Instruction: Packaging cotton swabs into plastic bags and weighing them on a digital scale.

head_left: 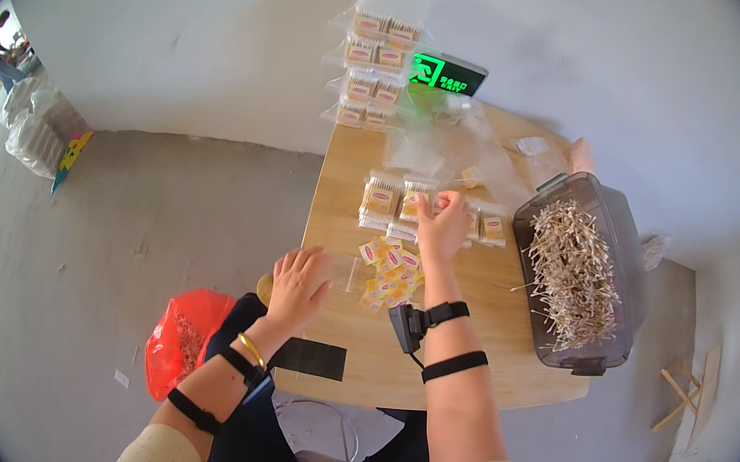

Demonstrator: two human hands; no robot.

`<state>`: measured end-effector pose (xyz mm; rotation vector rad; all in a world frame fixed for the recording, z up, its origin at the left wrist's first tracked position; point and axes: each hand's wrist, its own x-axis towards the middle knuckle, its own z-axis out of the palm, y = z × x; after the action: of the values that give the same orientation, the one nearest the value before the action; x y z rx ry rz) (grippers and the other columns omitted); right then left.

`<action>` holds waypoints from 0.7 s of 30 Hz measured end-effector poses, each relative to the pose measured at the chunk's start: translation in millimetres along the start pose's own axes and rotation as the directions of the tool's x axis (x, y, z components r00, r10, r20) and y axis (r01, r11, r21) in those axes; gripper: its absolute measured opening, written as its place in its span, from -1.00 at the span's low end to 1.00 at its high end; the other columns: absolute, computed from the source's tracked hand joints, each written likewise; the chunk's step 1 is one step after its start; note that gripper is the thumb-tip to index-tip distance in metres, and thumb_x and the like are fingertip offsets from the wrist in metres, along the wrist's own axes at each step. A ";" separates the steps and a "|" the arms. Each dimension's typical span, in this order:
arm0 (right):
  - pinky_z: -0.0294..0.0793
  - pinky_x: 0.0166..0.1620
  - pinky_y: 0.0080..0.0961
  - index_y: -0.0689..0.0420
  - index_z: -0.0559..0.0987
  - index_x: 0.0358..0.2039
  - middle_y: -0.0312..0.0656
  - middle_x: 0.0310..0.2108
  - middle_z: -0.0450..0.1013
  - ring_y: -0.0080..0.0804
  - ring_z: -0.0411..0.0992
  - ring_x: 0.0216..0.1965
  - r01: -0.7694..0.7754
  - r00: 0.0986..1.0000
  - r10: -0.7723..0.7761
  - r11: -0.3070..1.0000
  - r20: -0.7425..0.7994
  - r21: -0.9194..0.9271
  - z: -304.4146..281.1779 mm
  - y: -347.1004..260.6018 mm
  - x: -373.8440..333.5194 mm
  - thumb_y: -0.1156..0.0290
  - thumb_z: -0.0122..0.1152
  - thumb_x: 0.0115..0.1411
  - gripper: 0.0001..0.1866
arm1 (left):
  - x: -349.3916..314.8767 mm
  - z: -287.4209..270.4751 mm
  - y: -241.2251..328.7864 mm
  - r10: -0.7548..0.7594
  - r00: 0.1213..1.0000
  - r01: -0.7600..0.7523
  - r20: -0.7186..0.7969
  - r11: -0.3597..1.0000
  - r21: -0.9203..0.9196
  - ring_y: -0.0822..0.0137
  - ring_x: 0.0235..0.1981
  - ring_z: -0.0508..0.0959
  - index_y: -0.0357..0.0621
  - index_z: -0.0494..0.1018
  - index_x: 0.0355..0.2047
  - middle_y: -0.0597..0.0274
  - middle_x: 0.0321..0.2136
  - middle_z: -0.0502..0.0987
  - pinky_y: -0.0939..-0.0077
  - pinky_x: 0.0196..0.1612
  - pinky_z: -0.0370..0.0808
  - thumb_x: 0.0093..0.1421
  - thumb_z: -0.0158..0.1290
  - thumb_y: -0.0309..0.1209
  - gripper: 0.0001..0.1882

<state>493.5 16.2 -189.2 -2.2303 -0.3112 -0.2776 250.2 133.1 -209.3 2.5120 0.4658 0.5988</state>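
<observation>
My right hand (445, 227) pinches the edge of a small clear packet of cotton swabs (416, 198) with a yellow label card. Right beside it stands a stack of like packets (380, 200), and more packets (493, 229) lie to the right, partly hidden by my hand. My left hand (295, 288) is open at the table's left edge, palm down with fingers apart, holding nothing. Near its fingers lies a flat clear plastic bag (343, 272). Between my hands is a loose pile of yellow and white label cards (391, 271).
A grey plastic bin (624, 306) full of loose swabs (574, 277) stands on the right of the wooden table (483, 367). Bagged packets (374, 73) are stacked at the back, by a green lit sign (447, 73) and clear bags (465, 145). A red bag (169, 340) sits lower left.
</observation>
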 end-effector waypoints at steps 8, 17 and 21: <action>0.37 -0.02 -0.21 0.10 0.58 -0.32 -0.19 -0.29 0.47 -0.14 0.39 -0.17 0.167 0.976 -0.177 0.982 0.129 0.085 -59.2 38.0 -89.6 0.37 0.37 0.18 -0.86 | 45.2 5.1 -5.9 0.026 0.949 -0.075 0.316 0.987 0.142 0.13 0.10 0.46 -0.08 0.53 -0.13 0.16 0.00 0.58 0.11 0.19 0.26 0.08 0.33 -0.28 -0.64; 0.45 -0.19 -0.45 0.15 0.66 -0.21 -0.20 -0.25 0.59 -0.38 0.49 -0.21 -0.152 0.856 -0.103 0.887 0.507 0.436 -116.9 -26.7 -175.0 0.29 0.36 0.25 -0.79 | -7.4 -44.8 11.2 -0.074 0.851 0.351 0.519 0.816 -0.459 0.33 -0.29 0.62 -0.12 0.55 -0.33 0.26 -0.38 0.62 0.30 -0.06 0.49 0.10 0.38 -0.27 -0.73; 0.46 -0.19 -0.50 0.19 0.66 -0.20 -0.18 -0.27 0.62 -0.44 0.52 -0.27 -0.203 0.706 -0.189 0.869 0.683 0.451 -142.0 -51.2 -189.2 0.28 0.35 0.27 -0.76 | -33.8 -92.2 50.0 -0.017 0.799 0.455 0.601 0.670 -0.586 0.53 -0.33 0.52 -0.17 0.47 -0.19 0.30 -0.38 0.56 0.52 -0.19 0.50 0.17 0.36 -0.39 -0.69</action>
<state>285.6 -87.5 -121.5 -1.7136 -0.7020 0.6534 186.1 114.7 -121.5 1.6889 0.2651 -0.0968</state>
